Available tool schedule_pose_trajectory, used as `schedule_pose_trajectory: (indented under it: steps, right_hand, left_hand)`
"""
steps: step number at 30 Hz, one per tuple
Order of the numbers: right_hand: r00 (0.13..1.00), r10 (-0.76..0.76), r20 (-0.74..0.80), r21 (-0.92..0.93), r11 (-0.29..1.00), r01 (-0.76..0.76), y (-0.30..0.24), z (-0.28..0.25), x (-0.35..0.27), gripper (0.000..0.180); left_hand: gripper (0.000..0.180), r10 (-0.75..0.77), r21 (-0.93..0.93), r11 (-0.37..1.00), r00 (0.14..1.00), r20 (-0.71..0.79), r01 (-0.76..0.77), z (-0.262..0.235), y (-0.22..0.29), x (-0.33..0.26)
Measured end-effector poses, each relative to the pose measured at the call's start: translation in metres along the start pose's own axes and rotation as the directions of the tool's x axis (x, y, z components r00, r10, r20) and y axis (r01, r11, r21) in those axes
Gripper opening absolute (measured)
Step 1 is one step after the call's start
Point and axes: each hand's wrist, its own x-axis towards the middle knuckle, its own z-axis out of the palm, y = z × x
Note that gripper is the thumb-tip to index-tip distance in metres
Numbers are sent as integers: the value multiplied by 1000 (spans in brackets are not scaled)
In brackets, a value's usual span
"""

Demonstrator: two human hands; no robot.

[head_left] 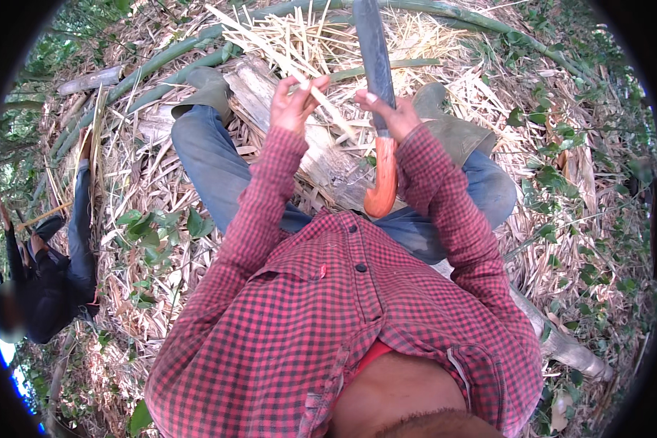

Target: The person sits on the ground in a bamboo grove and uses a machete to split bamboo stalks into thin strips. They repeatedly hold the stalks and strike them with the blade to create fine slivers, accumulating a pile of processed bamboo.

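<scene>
My left hand (289,108) pinches a thin pale split-bamboo strip (336,115) between thumb and fingers. The strip slants from the far left down toward the middle. At its right, my right hand (401,119) is closed around the base of a machete's dark blade, with the thumb lying across the metal. That machete (374,51) points away from me, and its curved orange-brown handle (384,175) hangs toward my lap. Beneath the strip lies a weathered split log (321,157), between my boots.
Pale bamboo strips (299,40) lie heaped beyond my hands. Green bamboo poles (175,51) curve across the far side. Dry leaves (153,270) cover the ground. Another person (51,285) sits at the far left, holding a stick. A cut log (573,343) lies at right.
</scene>
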Motion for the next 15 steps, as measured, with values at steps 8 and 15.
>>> schedule_pose_trajectory:
  steps: [8, 15]
  right_hand:
    - [990, -44, -135, -7, 999, 43, 14, 4, -9, 28]
    - [978, -207, -32, -455, 874, 170, -6, -56, -1, 29]
  left_hand:
    - [25, -10, 300, 954, 998, -60, 28, 13, -28, 12]
    - [33, 394, 677, -388, 552, 735, -625, 6, 74, 3]
